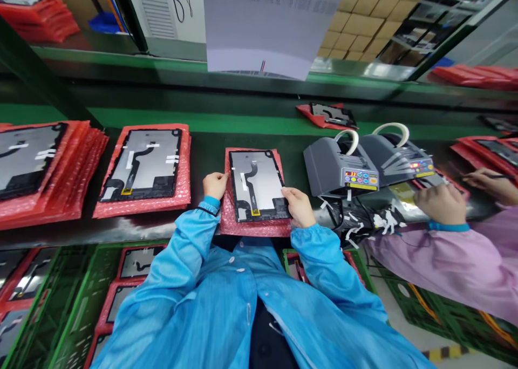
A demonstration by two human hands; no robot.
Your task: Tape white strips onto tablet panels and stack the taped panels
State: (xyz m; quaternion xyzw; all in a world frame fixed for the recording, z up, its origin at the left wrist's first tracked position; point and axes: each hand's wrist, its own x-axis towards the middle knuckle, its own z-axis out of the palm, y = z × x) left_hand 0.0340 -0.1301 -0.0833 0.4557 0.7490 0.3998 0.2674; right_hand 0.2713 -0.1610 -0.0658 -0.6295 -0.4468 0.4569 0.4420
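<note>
A black-framed tablet panel (256, 185) with a silver back and a dark flex cable lies on a pink-red bubble bag (251, 228). My left hand (216, 185) sits at the panel's left edge, fingertips against it. My right hand (298, 207) holds the lower right corner, with the thumb on top. Blue sleeves cover both my forearms. The panel's underside is hidden.
Another panel on a bubble bag (141, 166) and a red stack (40, 169) lie to the left. Two grey tape dispensers (341, 169) stand to the right. A co-worker's hand (440, 204) in a lilac sleeve works beyond them. Green crates (52, 304) sit below the bench.
</note>
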